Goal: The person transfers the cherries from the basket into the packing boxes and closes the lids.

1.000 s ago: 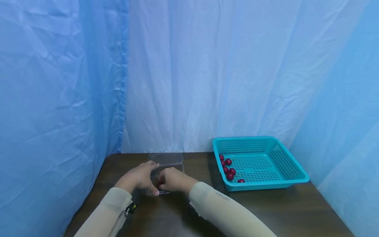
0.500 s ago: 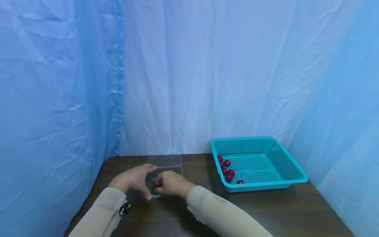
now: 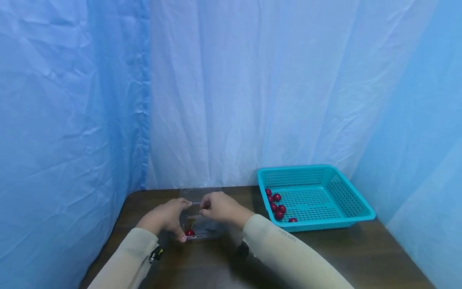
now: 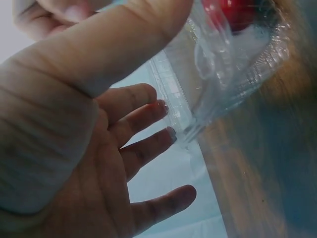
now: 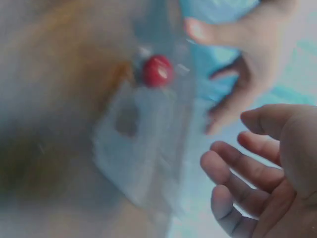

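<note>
A clear plastic box sits on the table, its transparent lid folded back at the far side. My left hand holds the box by its left side, thumb at the near rim and fingers toward the far edge. One red cherry lies in the near left corner, close to that thumb; the left wrist view catches the same cherry through the plastic. Above the box's right half is my right hand. In the right wrist view its fingers are loosely bent, with nothing between them.
To the right stands a turquoise perforated basket, with several red cherries gathered along its left side. Pale blue curtains hang behind the dark wooden table and at both sides.
My right hand has lifted out of the box's near left corner and moved right and away from me, leaving a cherry visible there. The left hand stays at the box's left side.
</note>
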The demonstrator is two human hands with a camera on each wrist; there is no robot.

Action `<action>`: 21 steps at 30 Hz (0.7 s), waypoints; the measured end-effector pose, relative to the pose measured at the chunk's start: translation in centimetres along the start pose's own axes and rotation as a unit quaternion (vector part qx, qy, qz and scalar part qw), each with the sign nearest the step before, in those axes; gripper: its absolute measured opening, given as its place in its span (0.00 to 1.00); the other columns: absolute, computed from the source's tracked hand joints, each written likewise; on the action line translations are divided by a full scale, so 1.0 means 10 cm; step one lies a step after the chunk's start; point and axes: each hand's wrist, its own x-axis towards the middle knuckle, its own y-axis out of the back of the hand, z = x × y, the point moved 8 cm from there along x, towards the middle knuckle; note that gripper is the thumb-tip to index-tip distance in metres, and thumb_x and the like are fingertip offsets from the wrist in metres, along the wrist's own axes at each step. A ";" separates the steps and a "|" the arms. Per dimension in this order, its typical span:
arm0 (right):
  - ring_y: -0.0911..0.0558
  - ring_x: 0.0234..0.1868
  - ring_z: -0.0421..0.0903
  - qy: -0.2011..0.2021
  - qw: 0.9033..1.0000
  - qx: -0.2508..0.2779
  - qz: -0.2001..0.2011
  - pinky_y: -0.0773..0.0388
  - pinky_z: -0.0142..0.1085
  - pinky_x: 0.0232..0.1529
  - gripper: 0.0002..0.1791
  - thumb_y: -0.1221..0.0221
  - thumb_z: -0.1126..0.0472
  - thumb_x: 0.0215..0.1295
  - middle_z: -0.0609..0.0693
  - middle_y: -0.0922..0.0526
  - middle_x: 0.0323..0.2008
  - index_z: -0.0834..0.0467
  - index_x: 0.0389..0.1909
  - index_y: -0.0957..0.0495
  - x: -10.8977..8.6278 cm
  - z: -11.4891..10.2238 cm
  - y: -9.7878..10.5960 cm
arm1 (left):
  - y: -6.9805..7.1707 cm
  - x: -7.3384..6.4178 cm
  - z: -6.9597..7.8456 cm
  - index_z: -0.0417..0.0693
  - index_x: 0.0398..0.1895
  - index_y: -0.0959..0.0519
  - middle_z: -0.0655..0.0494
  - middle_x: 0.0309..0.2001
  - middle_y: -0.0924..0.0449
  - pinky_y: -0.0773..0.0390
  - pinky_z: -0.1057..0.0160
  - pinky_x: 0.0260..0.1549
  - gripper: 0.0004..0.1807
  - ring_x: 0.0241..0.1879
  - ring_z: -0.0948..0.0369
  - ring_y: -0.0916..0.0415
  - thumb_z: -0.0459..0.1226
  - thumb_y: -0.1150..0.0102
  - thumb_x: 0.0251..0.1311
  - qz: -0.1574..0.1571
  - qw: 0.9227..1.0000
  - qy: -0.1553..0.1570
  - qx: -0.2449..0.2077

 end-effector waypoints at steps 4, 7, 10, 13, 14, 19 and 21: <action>0.12 0.38 0.37 -0.017 1.000 0.015 0.004 0.09 0.36 0.44 0.06 0.31 0.54 0.82 0.43 0.07 0.41 0.50 0.49 0.08 -0.10 0.08 0.39 | 0.01 -0.02 0.03 0.52 0.84 0.25 0.42 0.85 0.30 0.22 0.22 0.71 0.69 0.81 0.32 0.30 0.50 0.00 0.31 0.015 1.000 0.000 0.014; 0.10 0.44 0.41 -0.030 0.999 0.029 0.013 0.08 0.42 0.49 0.07 0.33 0.54 0.83 0.46 0.07 0.45 0.51 0.50 0.08 -0.17 0.18 0.68 | 0.01 -0.03 0.06 0.51 0.84 0.25 0.41 0.85 0.30 0.23 0.22 0.71 0.69 0.81 0.32 0.31 0.49 -0.01 0.31 0.023 1.000 -0.005 0.016; 0.10 0.45 0.44 -0.048 0.998 0.038 0.025 0.08 0.45 0.50 0.09 0.34 0.54 0.84 0.47 0.07 0.47 0.52 0.52 0.09 -0.25 0.34 0.95 | 0.01 -0.04 0.07 0.51 0.84 0.25 0.41 0.85 0.30 0.23 0.23 0.72 0.68 0.82 0.31 0.32 0.48 -0.01 0.32 0.028 0.999 -0.006 0.015; 0.11 0.43 0.44 -0.072 0.996 0.032 0.041 0.09 0.46 0.49 0.10 0.33 0.52 0.84 0.49 0.08 0.47 0.53 0.53 0.10 -0.32 0.53 1.20 | 0.00 -0.04 0.08 0.52 0.84 0.25 0.41 0.85 0.31 0.23 0.22 0.72 0.67 0.82 0.31 0.32 0.48 0.00 0.33 0.030 1.000 -0.004 0.007; 0.11 0.42 0.45 -0.083 0.995 0.031 0.046 0.08 0.46 0.49 0.11 0.33 0.52 0.83 0.50 0.08 0.47 0.54 0.54 0.10 -0.34 0.61 1.27 | 0.01 -0.05 0.09 0.52 0.84 0.25 0.42 0.85 0.30 0.23 0.22 0.72 0.67 0.82 0.31 0.32 0.48 0.00 0.34 0.031 0.999 -0.006 0.005; 0.09 0.44 0.51 -0.132 0.990 0.024 0.053 0.07 0.46 0.50 0.13 0.32 0.52 0.83 0.55 0.07 0.47 0.57 0.55 0.11 -0.42 1.02 1.56 | 0.02 -0.07 0.14 0.50 0.85 0.26 0.41 0.86 0.31 0.24 0.23 0.74 0.67 0.83 0.32 0.33 0.48 0.00 0.34 0.031 0.999 -0.019 0.003; 0.08 0.45 0.53 -0.148 0.987 0.025 0.051 0.07 0.46 0.49 0.14 0.32 0.52 0.83 0.56 0.07 0.48 0.58 0.55 0.11 -0.43 1.20 1.63 | 0.02 -0.06 0.15 0.49 0.85 0.26 0.41 0.86 0.31 0.24 0.24 0.74 0.67 0.84 0.32 0.34 0.49 0.00 0.34 0.031 0.999 -0.025 0.005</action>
